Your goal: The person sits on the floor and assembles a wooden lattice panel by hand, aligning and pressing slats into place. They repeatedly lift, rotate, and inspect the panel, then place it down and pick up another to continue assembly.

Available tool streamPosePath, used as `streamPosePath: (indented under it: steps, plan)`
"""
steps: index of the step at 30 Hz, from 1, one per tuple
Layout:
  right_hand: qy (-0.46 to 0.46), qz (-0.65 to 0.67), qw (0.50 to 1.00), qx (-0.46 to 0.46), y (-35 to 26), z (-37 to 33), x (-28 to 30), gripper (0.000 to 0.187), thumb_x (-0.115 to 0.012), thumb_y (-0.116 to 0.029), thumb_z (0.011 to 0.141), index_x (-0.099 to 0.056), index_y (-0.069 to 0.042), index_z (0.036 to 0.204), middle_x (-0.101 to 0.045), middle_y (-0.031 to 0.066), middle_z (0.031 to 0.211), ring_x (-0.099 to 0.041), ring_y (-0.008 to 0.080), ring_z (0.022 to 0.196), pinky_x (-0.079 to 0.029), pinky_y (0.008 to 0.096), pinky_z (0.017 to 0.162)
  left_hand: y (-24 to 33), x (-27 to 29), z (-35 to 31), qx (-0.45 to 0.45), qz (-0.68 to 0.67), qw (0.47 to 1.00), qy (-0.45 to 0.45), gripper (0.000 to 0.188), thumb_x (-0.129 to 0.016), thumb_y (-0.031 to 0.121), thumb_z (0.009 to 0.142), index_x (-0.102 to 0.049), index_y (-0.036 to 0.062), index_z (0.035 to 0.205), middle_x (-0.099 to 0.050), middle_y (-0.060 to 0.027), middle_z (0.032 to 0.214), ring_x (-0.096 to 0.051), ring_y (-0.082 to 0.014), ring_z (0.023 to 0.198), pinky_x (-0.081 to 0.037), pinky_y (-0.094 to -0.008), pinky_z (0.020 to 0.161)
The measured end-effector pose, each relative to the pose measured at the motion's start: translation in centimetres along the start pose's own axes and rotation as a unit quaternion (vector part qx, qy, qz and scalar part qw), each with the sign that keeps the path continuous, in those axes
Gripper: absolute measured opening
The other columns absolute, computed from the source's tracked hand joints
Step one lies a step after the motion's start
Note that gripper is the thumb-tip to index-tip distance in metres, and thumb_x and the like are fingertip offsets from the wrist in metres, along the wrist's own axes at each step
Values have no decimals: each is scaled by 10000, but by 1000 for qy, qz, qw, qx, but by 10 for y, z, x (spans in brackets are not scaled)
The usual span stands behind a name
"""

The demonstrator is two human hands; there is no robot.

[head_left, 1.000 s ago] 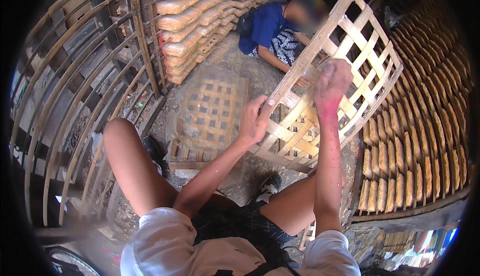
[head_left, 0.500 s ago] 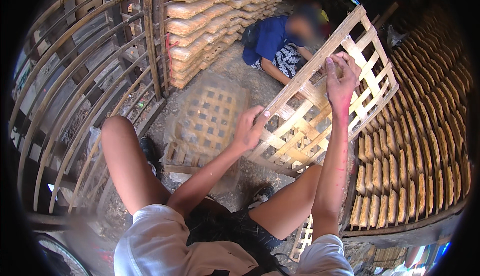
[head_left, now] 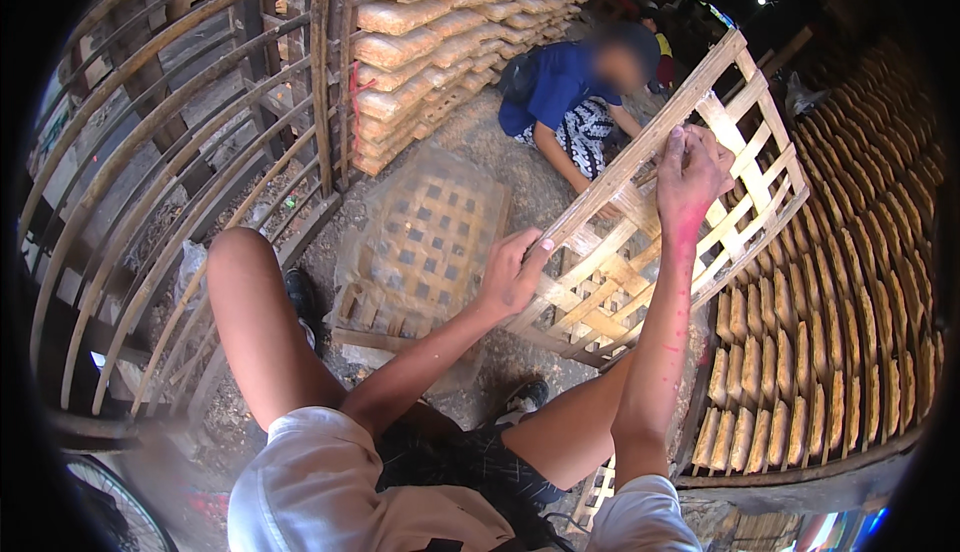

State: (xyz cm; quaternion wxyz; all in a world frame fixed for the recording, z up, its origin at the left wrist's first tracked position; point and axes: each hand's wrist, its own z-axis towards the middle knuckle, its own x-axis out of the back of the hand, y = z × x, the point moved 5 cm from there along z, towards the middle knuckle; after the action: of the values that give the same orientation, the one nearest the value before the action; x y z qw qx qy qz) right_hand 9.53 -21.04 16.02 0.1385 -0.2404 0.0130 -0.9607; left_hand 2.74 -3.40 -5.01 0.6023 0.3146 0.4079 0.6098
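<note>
A woven bamboo lattice tray (head_left: pixel 765 142) with a wooden rail along its upper edge stands tilted in front of me. My left hand (head_left: pixel 512 274) is closed on the lower end of that rail, thumb on top. Close against the upper part of the rail, my right hand (head_left: pixel 693 177) has its fingers curled in toward the thumb; what is pinched there is hidden. Reddish colour marks the right wrist and forearm. On the ground between my knees lies a second lattice tray (head_left: pixel 345 337), partly covered by a cloudy plastic sheet (head_left: pixel 480 187).
At the right stand dense rows of tan slabs (head_left: pixel 765 382) on a rack. More slabs are stacked (head_left: pixel 400 57) at the back. A slatted bamboo fence (head_left: pixel 322 82) curves along the left. Another person in blue (head_left: pixel 560 87) crouches beyond the tray. A wheel (head_left: pixel 120 502) shows lower left.
The view has shifted slightly, so most of the scene sits a little farther right. My left hand keeps its hold on the tray; the right fingers have curled in closer at the rail.
</note>
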Motion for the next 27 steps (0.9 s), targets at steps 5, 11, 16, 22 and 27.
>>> streamPosePath:
  steps: [5,11,16,22,27]
  plan:
    - [42,-81,996,23,-15,-5,2,314,-592,-260,1070,-761,-56,902,-719,27,1043,-566,294,1029,-383,471,964,-1,1,-1,-7,25,1000,-1,293,-574,225,1065,-657,-33,953,-604,-151,742,-571,-215,694,-447,-378,683]
    - [89,-74,992,-54,-3,3,15,335,-599,-268,1072,-769,-60,871,-696,91,794,-600,325,804,-431,485,802,4,-2,-7,-14,8,1000,-4,293,-579,225,1061,-652,-34,943,-602,-158,763,-572,-229,709,-444,-379,687]
    - [152,58,986,-36,5,7,19,333,-719,-225,1023,-712,-27,755,-660,93,710,-618,262,712,-465,436,663,5,-3,-8,-14,-2,1000,-17,282,-576,201,1057,-636,-39,921,-585,-155,761,-552,-236,698,-436,-389,681]
    - [211,14,977,-24,-5,7,29,345,-772,-222,998,-662,-52,718,-679,66,858,-580,230,664,-468,386,620,3,1,-10,-14,5,1000,-7,290,-584,212,1052,-630,-39,916,-574,-154,753,-549,-238,696,-434,-392,680]
    - [228,40,972,46,-3,33,36,158,-733,-204,1005,-778,-68,1071,-709,102,997,-663,296,1025,-513,428,891,2,4,-14,-24,26,999,-4,292,-584,222,1058,-635,-35,930,-586,-154,761,-561,-235,702,-440,-384,681]
